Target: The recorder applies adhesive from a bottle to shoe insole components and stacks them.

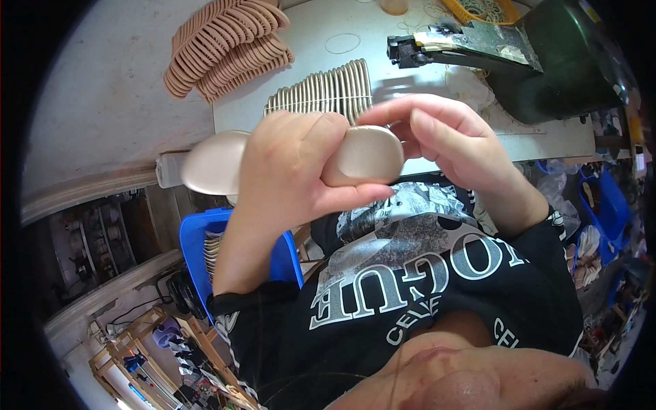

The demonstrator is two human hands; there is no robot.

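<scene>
One pale sole-shaped piece (372, 157) is gripped mid-length by the left hand (290, 160), its long axis held left-to-right by the near edge of the tabletop (314, 44); its right end is flanked by the loosely curled right hand (458, 143), contact unclear

Smooth, satin-sheened beige sole (215, 161); glossy green machine housing (564, 68), probably painted metal.
</scene>
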